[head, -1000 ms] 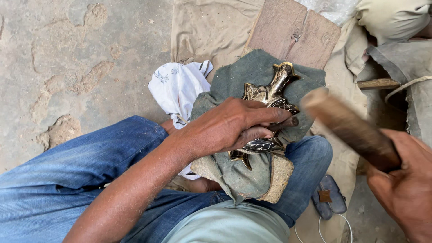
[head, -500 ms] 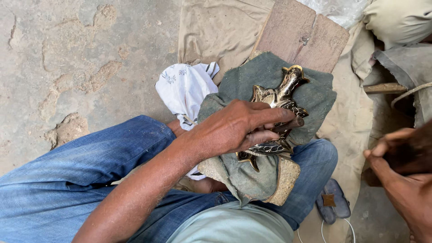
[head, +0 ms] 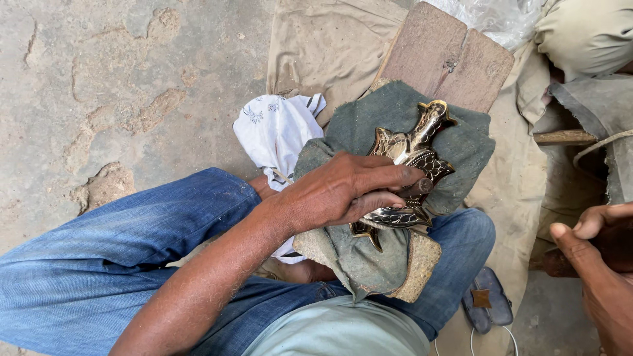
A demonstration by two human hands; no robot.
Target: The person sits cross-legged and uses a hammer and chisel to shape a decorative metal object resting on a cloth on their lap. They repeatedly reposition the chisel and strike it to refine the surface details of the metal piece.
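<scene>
Your left hand (head: pixel 343 191) lies curled, fingers closed down over the brass fish ornament (head: pixel 405 168), pinning it flat on the grey-green cloth pad (head: pixel 395 118) across your right knee, seemingly so the pad cushions the polished metal and stops it sliding. At the near right edge, your right hand (head: pixel 593 264) is closed around a dark wooden handle (head: pixel 610 247), well apart from the ornament

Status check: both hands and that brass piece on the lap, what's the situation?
Left hand pressed on the brass fish-shaped piece, pinning it to the green cloth pad. Right hand off to the side, gripping a dark wooden tool. Nothing blocking.
</scene>
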